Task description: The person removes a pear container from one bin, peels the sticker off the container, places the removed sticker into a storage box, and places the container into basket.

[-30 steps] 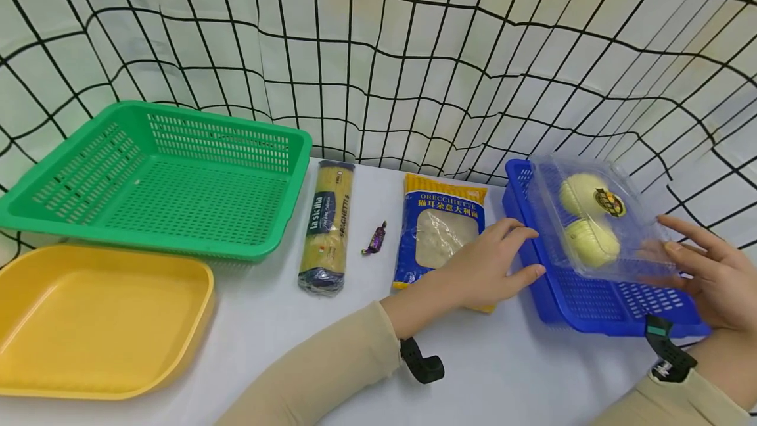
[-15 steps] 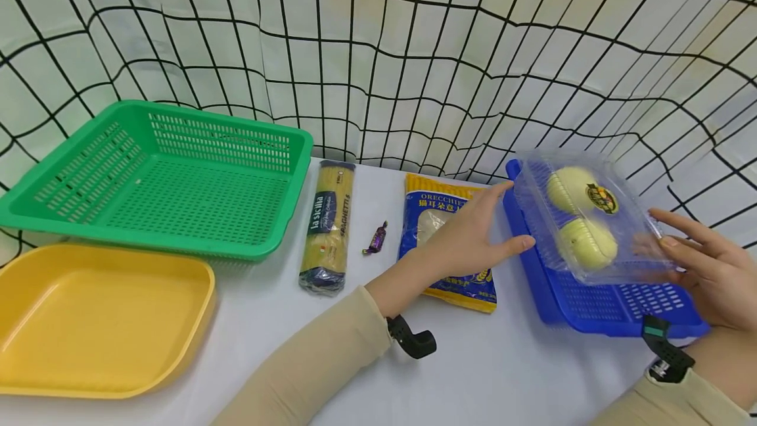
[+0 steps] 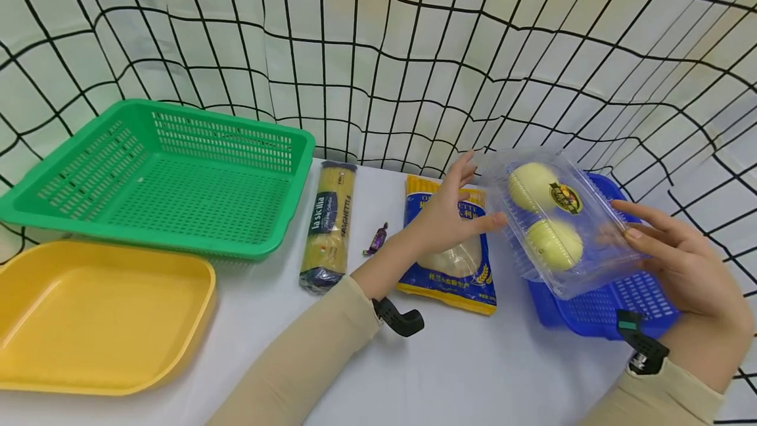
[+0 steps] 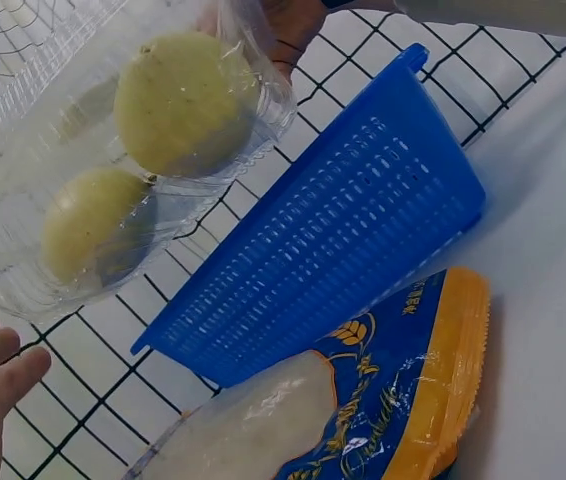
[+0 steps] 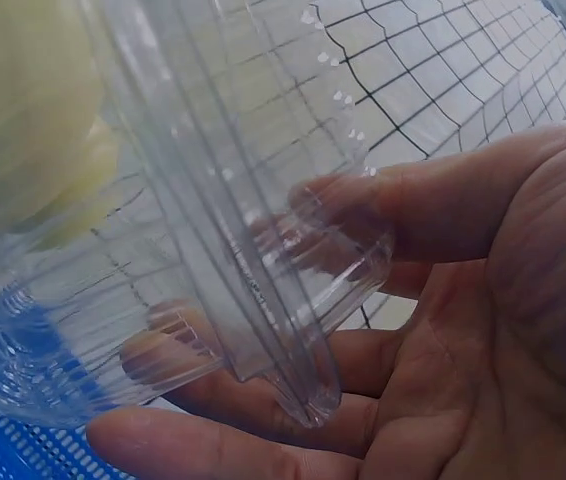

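My right hand (image 3: 688,258) grips the right edge of a clear plastic clamshell box (image 3: 600,252), thumb on top and fingers underneath. Inside lie two round pale yellow-green fruits (image 3: 554,244), and the lid carries a black and gold label (image 3: 566,198). The box is tilted and overlaps the left part of the blue basket (image 3: 591,321). My left hand (image 3: 443,212) is spread near the box's left side, thumb apart from the fingers, above a blue and yellow bag of orecchiette (image 3: 446,289). In the left wrist view the box (image 4: 23,230) is above this hand's fingertips (image 4: 23,375).
A spaghetti pack (image 3: 327,229) and a small purple wrapped candy (image 3: 376,238) lie left of the orecchiette. Farther left stand a green basket (image 3: 284,143) and a yellow tray (image 3: 183,260). Black wire mesh (image 3: 331,38) over white cloth rises behind the table.
The right hand has carried the clamshell box left, from over the blue basket to partly past its left side. The left hand has drawn back left and spread its fingers.
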`<action>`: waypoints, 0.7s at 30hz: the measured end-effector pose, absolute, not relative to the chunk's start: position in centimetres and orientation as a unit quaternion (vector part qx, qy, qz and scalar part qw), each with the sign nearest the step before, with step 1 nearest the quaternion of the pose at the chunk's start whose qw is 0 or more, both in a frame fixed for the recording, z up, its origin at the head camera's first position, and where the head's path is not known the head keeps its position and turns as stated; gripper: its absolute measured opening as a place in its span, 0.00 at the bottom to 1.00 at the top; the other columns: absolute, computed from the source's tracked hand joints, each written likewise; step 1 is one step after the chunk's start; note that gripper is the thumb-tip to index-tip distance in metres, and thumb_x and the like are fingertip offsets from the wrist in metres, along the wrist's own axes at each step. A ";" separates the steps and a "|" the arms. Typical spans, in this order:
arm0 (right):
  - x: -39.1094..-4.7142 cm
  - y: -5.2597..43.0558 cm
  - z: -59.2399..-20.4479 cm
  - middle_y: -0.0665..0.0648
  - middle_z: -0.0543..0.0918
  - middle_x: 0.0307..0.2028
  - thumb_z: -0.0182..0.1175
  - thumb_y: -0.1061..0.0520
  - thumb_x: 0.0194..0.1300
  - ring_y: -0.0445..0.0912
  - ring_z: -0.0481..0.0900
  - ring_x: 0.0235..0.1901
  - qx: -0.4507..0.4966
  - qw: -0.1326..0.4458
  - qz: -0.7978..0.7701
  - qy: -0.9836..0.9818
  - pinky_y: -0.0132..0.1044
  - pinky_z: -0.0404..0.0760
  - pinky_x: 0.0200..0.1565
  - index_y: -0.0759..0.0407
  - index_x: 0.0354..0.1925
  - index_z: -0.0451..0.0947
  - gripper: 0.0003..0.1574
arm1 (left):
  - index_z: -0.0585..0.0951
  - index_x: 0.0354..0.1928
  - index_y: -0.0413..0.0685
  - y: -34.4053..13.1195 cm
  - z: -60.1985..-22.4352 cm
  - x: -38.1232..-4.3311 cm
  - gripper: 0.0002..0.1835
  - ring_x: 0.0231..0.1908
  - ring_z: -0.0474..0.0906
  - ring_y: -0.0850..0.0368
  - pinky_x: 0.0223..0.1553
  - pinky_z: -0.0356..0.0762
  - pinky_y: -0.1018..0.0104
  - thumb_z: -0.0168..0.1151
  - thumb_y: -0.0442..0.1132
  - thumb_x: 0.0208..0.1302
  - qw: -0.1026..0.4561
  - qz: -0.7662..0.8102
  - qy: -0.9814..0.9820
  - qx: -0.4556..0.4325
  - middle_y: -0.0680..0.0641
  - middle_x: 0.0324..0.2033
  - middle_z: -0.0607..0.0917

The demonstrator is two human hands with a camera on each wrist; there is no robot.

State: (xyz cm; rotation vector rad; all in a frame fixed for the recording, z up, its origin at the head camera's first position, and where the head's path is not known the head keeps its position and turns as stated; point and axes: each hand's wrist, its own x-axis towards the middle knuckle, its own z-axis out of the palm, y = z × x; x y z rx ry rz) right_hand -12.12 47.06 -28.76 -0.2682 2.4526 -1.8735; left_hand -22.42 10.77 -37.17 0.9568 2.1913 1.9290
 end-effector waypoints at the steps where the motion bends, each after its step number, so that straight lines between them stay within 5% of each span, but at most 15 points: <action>1: -12.2 46.8 -28.7 0.57 0.92 0.51 0.49 0.70 0.85 0.48 0.91 0.47 -0.092 0.022 -0.596 0.798 0.36 0.89 0.45 0.59 0.78 0.71 0.29 | 0.39 0.89 0.74 10.5 -37.3 -22.6 0.61 0.82 0.56 0.58 0.78 0.66 0.47 0.73 0.64 0.69 0.031 0.639 0.701 0.315 0.50 0.86 0.56; 6: -12.7 45.7 -28.6 0.60 0.92 0.51 0.47 0.72 0.84 0.50 0.92 0.46 -0.135 0.038 -0.590 0.795 0.36 0.88 0.49 0.64 0.78 0.69 0.30 | 0.44 0.89 0.68 9.5 -37.5 -22.8 0.61 0.79 0.63 0.54 0.76 0.70 0.53 0.68 0.75 0.66 0.015 0.672 0.662 0.332 0.45 0.83 0.60; 13: -13.7 43.8 -28.3 0.60 0.91 0.52 0.44 0.76 0.82 0.49 0.91 0.49 -0.206 0.047 -0.594 0.776 0.34 0.86 0.55 0.73 0.76 0.67 0.29 | 0.51 0.88 0.65 7.8 -37.7 -22.6 0.54 0.68 0.76 0.54 0.72 0.73 0.58 0.77 0.50 0.71 -0.015 0.706 0.629 0.324 0.55 0.75 0.74; 18: -13.8 43.0 -28.5 0.60 0.91 0.53 0.44 0.76 0.82 0.49 0.91 0.49 -0.214 0.046 -0.586 0.781 0.34 0.86 0.54 0.74 0.76 0.67 0.29 | 0.54 0.87 0.60 6.8 -37.9 -22.3 0.62 0.68 0.78 0.53 0.71 0.76 0.56 0.74 0.74 0.59 -0.025 0.698 0.643 0.314 0.58 0.74 0.76; 21: -14.1 42.7 -28.6 0.60 0.91 0.54 0.43 0.77 0.82 0.49 0.91 0.50 -0.233 0.052 -0.582 0.777 0.35 0.86 0.54 0.75 0.77 0.66 0.29 | 0.55 0.87 0.62 6.0 -37.6 -21.8 0.65 0.68 0.78 0.51 0.70 0.77 0.50 0.72 0.79 0.52 -0.020 0.688 0.661 0.300 0.59 0.75 0.77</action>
